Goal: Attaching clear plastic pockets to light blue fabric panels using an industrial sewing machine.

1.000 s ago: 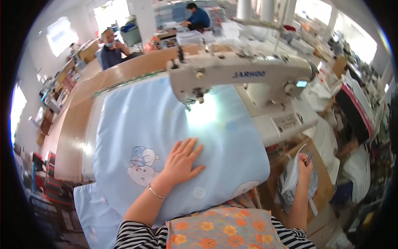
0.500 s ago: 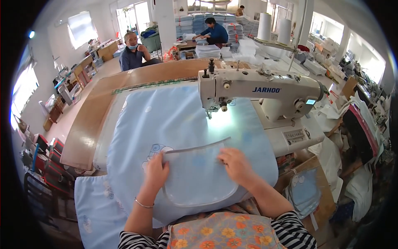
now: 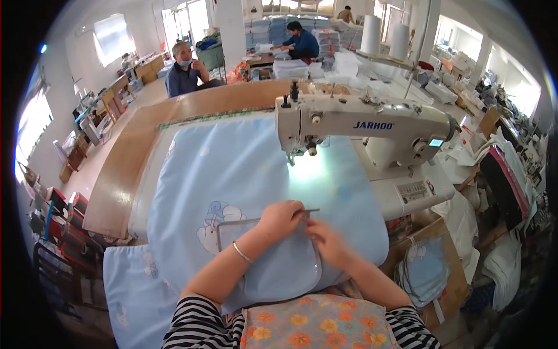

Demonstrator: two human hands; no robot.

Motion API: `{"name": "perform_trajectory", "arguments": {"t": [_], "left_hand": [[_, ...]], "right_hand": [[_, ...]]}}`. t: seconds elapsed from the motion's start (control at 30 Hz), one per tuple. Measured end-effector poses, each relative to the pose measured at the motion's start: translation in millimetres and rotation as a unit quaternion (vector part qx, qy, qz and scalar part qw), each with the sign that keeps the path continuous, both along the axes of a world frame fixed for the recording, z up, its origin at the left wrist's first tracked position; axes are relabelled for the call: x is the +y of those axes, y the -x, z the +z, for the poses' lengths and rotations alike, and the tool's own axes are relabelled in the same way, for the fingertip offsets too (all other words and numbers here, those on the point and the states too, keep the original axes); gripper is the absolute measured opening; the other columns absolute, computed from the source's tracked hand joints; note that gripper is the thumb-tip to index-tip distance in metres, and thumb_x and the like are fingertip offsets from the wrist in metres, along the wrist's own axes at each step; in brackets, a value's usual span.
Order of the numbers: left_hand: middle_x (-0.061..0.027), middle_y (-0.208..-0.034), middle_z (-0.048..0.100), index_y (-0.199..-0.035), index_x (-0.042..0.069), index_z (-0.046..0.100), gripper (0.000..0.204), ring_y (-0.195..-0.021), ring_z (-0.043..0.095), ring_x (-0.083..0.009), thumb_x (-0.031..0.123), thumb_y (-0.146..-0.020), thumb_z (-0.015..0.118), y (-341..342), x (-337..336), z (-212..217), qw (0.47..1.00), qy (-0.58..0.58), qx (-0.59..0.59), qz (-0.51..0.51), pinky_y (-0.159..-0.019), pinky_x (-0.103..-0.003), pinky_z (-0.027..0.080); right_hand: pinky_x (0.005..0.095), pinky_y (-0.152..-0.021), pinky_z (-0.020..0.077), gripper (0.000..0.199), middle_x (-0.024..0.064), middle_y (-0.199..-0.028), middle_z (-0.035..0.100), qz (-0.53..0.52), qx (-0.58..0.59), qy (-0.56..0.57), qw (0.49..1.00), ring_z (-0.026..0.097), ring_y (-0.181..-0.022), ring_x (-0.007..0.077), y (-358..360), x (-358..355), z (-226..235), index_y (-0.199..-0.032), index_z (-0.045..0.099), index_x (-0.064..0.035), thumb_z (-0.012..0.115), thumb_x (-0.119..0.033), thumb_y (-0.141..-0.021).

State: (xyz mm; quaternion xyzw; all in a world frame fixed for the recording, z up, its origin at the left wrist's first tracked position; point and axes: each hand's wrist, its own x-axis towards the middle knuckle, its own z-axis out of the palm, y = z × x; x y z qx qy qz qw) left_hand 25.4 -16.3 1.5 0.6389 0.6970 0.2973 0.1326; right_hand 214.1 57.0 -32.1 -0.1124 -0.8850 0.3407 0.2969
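Note:
A light-blue pocket-shaped fabric piece with grey edging and rounded lower corners lies on a large light-blue printed fabric panel. My left hand reaches across the piece, its fingers closed on the upper right corner, where a short grey edging end sticks out. Just beside it my right hand pinches the right edge below that corner; it is slightly blurred. Beyond both hands stands a white sewing machine, its lamp lighting the panel under the needle. The fingertips of my left hand are partly hidden.
A stack of blue grey-edged pieces rests on a brown board at the right. Thread cones stand behind the machine. A brown table edge borders the left. A masked person sits beyond it, and another works farther back.
My left hand has moved right, from the piece's upper left corner to its upper right. The piece has shifted slightly left and down. My right hand has moved down a little.

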Motion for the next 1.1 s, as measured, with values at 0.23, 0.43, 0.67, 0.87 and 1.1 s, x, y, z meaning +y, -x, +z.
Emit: {"name": "perform_trajectory", "arguments": {"t": [0.23, 0.43, 0.67, 0.87, 1.1], "left_hand": [[0.0007, -0.071, 0.055, -0.098, 0.0, 0.064, 0.012, -0.066, 0.045, -0.0046, 0.008, -0.09, 0.062, -14, -21, 38, 0.972, -0.093, -0.192, 0.102, -0.059, -0.022, 0.04], [-0.0087, -0.077, 0.063, -0.096, -0.001, 0.066, 0.011, -0.063, 0.054, -0.0191, 0.005, -0.087, 0.061, -23, -35, 42, 0.955, -0.114, -0.245, 0.123, -0.06, -0.029, 0.044], [-0.0119, -0.086, 0.064, -0.096, -0.001, 0.065, 0.01, -0.071, 0.059, -0.0201, 0.0, -0.087, 0.061, -30, -44, 41, 0.96, -0.171, -0.205, 0.083, -0.063, -0.029, 0.046], [-0.0105, -0.086, 0.064, -0.096, -0.001, 0.062, 0.01, -0.075, 0.058, -0.0172, 0.001, -0.087, 0.062, -27, -43, 46, 0.961, -0.157, -0.215, 0.069, -0.067, -0.029, 0.047], [-0.0152, -0.089, 0.065, -0.099, 0.001, 0.062, 0.015, -0.079, 0.062, -0.0349, 0.005, -0.084, 0.063, -8, -51, 54, 0.991, -0.114, -0.073, -0.001, -0.068, -0.04, 0.049]], "right_hand": [[0.0209, -0.057, 0.0367, 0.01, -0.0007, -0.077, 0.06, -0.126, 0.143, 0.088, 0.978, 0.044, -0.064, 0.0045, 17, 3, 69, -0.094, 0.066, -0.0031, 0.067, 0.003, -0.086], [0.0211, -0.057, 0.0378, 0.012, 0.0015, -0.086, 0.061, -0.074, 0.164, 0.094, 0.979, 0.045, -0.065, 0.0064, 33, -4, 57, -0.096, 0.067, -0.0019, 0.066, 0.004, -0.085], [0.019, -0.058, 0.0391, 0.012, 0.001, -0.083, 0.062, -0.07, 0.139, 0.054, 0.986, 0.048, -0.067, 0.0046, 27, -12, 61, -0.094, 0.067, -0.0004, 0.064, 0.006, -0.085], [0.0185, -0.057, 0.0365, 0.009, -0.0052, -0.073, 0.056, -0.044, 0.093, 0.226, 0.969, 0.044, -0.064, 0.0018, 22, -9, 63, -0.091, 0.066, -0.0013, 0.065, 0.004, -0.084], [0.0188, -0.055, 0.0328, 0.004, -0.0071, -0.071, 0.052, 0.013, -0.01, 0.238, 0.971, 0.04, -0.062, 0.0007, 30, 9, 85, -0.088, 0.065, -0.0016, 0.067, -0.003, -0.084]]}}
